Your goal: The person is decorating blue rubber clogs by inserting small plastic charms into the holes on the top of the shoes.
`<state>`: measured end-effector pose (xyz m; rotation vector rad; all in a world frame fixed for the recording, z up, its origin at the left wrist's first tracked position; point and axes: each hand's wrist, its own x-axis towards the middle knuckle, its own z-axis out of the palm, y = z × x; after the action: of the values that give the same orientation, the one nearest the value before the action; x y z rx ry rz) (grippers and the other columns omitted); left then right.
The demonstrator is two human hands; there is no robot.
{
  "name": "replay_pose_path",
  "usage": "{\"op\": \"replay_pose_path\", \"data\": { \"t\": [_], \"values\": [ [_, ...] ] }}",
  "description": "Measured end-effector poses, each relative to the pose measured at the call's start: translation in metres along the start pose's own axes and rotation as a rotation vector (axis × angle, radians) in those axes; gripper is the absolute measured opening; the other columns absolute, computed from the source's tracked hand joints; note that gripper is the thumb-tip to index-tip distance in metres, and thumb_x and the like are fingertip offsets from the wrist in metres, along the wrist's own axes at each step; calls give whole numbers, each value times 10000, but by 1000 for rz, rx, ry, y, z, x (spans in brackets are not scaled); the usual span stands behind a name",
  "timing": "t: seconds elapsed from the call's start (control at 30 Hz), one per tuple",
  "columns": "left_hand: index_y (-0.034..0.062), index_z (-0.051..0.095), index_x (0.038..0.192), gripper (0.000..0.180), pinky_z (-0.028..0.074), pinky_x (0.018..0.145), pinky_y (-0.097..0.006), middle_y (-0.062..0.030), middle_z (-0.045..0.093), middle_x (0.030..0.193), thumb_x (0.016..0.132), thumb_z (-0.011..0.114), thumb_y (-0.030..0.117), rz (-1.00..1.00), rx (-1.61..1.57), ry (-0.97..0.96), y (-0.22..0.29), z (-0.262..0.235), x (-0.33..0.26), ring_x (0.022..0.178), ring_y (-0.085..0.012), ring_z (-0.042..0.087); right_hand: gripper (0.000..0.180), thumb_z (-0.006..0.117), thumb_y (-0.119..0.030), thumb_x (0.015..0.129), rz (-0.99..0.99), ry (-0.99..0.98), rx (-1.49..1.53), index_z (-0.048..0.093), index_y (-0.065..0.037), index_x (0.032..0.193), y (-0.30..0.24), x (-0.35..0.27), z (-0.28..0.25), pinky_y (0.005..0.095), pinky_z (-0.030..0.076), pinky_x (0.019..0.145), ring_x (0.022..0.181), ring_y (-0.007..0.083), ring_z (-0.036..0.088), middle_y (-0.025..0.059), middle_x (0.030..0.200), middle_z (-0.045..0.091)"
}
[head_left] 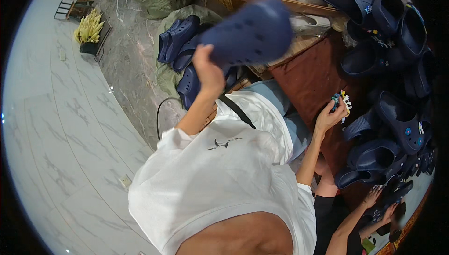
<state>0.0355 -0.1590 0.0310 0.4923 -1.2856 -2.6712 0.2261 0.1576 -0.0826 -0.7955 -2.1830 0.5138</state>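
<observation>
My left hand [209,71] is raised, its fingers wrapped on the end of a navy foam clog [252,34]. The clog is slightly blurred, and holes show in its upper. Over the reddish-brown table [306,72], my right hand [329,114] is closed, with a small blue-green shoe charm [335,99] at its fingertips. White and yellow charms [346,105] lie right beside those fingers. Further right, a clog with blue and white charms [408,128] rests among other clogs.
Navy clogs [374,154] are heaped along the table's right side. More clogs [180,37] lie in an open pale green sack [166,75] on the floor. A co-worker's hands [372,196] handle clogs at the lower right. A wooden tray [308,8] borders the far side.
</observation>
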Motion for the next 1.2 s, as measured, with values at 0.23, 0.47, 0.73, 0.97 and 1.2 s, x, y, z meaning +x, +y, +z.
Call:
{"op": "replay_pose_path", "data": {
  "t": [0.23,0.47,0.73,0.97,1.2],
  "values": [
    [-131,625,959,360,436,920,-371,-115,658,999,932,479,197,402,501,415,-32,-167,143,919,-233,543,298,606,-102,932,-18,-5,-51,582,-9,1214,-7,-9,-1,459,386,1013,1141,365,514,193,1184,547],
    [-7,682,913,342,450,527,-342,-80,649,829,861,616,325,-109,735,378,-98,-276,233,599,-197,568,313,625,-83,902,58,-3,-30,592,-50,1211,-18,-11,-10,476,384,999,1154,372,494,190,1194,524],
    [-164,580,1200,601,514,941,-395,-263,645,1218,839,732,292,-125,914,274,-171,-250,240,1063,-339,655,299,629,-41,883,154,25,-47,596,-24,1180,-13,-19,-29,453,394,1017,1143,365,503,176,1171,530],
    [-191,448,1286,771,500,993,-421,-333,585,1258,795,790,295,-111,1181,382,-156,-237,210,1119,-410,627,489,635,-76,952,420,190,572,420,-12,1387,-16,27,-39,352,462,1004,1188,256,556,190,1325,512],
    [-201,426,1283,817,511,977,-436,-358,558,1262,788,796,333,-126,1029,455,-149,-241,193,1094,-428,625,779,728,-247,925,612,374,719,238,67,1443,9,123,-71,388,520,940,1203,276,550,229,1376,474]
  ]
}}
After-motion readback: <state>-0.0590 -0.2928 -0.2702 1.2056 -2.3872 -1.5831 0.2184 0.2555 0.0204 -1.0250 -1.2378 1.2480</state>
